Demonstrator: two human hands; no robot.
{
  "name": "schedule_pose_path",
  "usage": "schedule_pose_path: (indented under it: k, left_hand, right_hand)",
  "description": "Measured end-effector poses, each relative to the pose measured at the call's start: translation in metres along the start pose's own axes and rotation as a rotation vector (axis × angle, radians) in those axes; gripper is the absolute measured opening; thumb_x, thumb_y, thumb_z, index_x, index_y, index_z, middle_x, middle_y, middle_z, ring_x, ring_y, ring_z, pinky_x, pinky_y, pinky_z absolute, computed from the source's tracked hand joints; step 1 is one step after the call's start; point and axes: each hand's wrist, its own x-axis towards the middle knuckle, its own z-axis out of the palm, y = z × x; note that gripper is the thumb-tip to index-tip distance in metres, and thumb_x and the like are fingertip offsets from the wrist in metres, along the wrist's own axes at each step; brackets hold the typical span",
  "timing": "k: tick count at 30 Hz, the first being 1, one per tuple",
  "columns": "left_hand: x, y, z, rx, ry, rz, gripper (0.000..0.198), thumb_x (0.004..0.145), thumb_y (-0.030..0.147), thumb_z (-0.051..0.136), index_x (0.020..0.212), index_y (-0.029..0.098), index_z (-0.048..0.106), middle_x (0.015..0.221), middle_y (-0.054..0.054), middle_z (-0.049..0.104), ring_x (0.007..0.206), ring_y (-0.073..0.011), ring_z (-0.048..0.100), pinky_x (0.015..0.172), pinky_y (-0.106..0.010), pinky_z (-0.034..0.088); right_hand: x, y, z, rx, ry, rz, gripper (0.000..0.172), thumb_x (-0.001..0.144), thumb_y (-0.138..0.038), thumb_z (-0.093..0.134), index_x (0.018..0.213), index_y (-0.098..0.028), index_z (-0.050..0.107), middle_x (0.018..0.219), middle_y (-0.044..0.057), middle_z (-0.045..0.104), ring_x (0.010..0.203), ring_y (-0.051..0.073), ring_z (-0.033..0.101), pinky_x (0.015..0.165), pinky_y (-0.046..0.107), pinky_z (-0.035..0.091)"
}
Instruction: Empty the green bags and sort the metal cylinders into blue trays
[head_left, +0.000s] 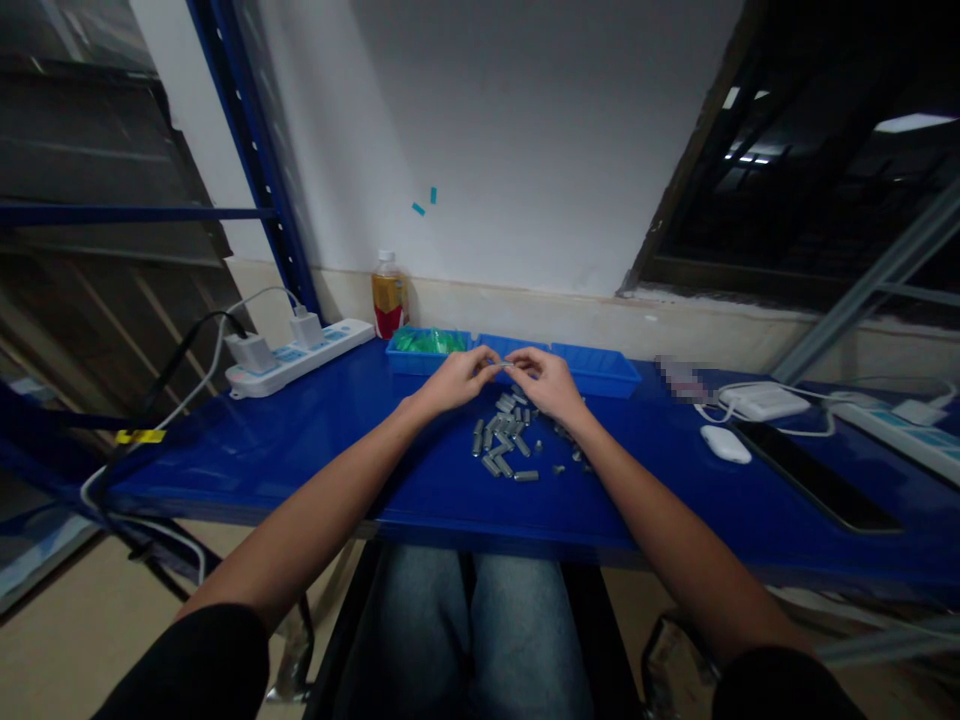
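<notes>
Pinches a tiny piece (505, 364) just beyond metal tubes (502, 441).
Grips with left hand (460, 379) and right hand (551, 384), likely for steadiness.

Dim light shades the wall (517, 150) unevenly, white glare (915, 123) marks the dark window (787, 220), the edges stretch and smear, and the metal pieces (504, 430) seem soft.

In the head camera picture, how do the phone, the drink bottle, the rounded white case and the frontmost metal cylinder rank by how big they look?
1. Phone
2. Drink bottle
3. Rounded white case
4. Frontmost metal cylinder

The phone lies nearer than the bottle, so real sizes may differ.
</notes>
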Motion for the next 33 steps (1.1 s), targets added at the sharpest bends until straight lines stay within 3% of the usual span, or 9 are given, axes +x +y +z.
schedule_pose_path:
  k: [5, 10, 13, 20, 26, 33]
  left_hand:
    - [-0.002, -0.011, 0.006, 0.160, -0.227, 0.077, 0.045, 0.080, 0.022, 0.060, 0.123, 0.016, 0.050, 0.094, -0.007, 0.063, 0.085, -0.0196, 0.059, 0.075, -0.028, 0.043]
    - [-0.003, -0.011, 0.006, 0.223, -0.374, 0.177, 0.017, 0.080, 0.023, 0.061, 0.096, 0.020, 0.063, 0.097, -0.006, 0.061, 0.092, -0.0195, 0.057, 0.083, -0.027, 0.042]
    - [-0.002, -0.008, 0.005, 0.256, -0.395, 0.135, 0.013, 0.080, 0.025, 0.061, 0.089, 0.017, 0.063, 0.092, -0.006, 0.062, 0.088, -0.0194, 0.058, 0.081, -0.027, 0.043]
    - [-0.002, -0.009, 0.008, 0.292, -0.401, 0.109, 0.014, 0.083, 0.023, 0.057, 0.093, 0.016, 0.063, 0.095, -0.007, 0.063, 0.089, -0.0179, 0.058, 0.082, -0.025, 0.043]
    - [-0.003, -0.013, 0.013, 0.264, -0.348, 0.108, 0.013, 0.083, 0.023, 0.056, 0.091, 0.015, 0.062, 0.093, -0.007, 0.063, 0.085, -0.0171, 0.059, 0.078, -0.025, 0.044]
    - [-0.003, -0.011, 0.015, 0.246, -0.332, 0.102, 0.012, 0.082, 0.022, 0.057, 0.090, 0.014, 0.062, 0.091, -0.007, 0.063, 0.082, -0.0169, 0.059, 0.074, -0.024, 0.044]
  right_hand:
    - [0.005, 0.017, -0.026, -0.354, 0.129, -0.045, 0.018, 0.080, -0.029, 0.055, 0.078, -0.017, 0.068, 0.079, 0.006, 0.069, 0.072, 0.018, 0.061, 0.071, 0.032, 0.047]
    - [0.007, 0.041, -0.049, -0.455, 0.237, 0.019, 0.017, 0.077, -0.028, 0.057, 0.077, -0.015, 0.068, 0.076, 0.008, 0.068, 0.071, 0.019, 0.060, 0.072, 0.032, 0.046]
    - [0.008, 0.047, -0.047, -0.419, 0.238, 0.030, 0.015, 0.074, -0.024, 0.058, 0.083, -0.014, 0.066, 0.078, 0.007, 0.067, 0.071, 0.018, 0.061, 0.071, 0.031, 0.046]
    - [0.010, 0.048, -0.036, -0.407, 0.189, -0.002, 0.009, 0.073, -0.023, 0.058, 0.078, -0.017, 0.061, 0.076, 0.005, 0.065, 0.072, 0.019, 0.060, 0.072, 0.031, 0.045]
    - [0.012, 0.038, -0.048, -0.370, 0.305, -0.087, 0.010, 0.073, -0.023, 0.054, 0.080, -0.017, 0.059, 0.074, 0.003, 0.062, 0.071, 0.018, 0.058, 0.070, 0.030, 0.045]
    - [0.010, 0.048, -0.051, -0.435, 0.181, -0.045, 0.012, 0.071, -0.017, 0.053, 0.077, -0.017, 0.064, 0.075, 0.004, 0.065, 0.072, 0.018, 0.059, 0.071, 0.030, 0.045]
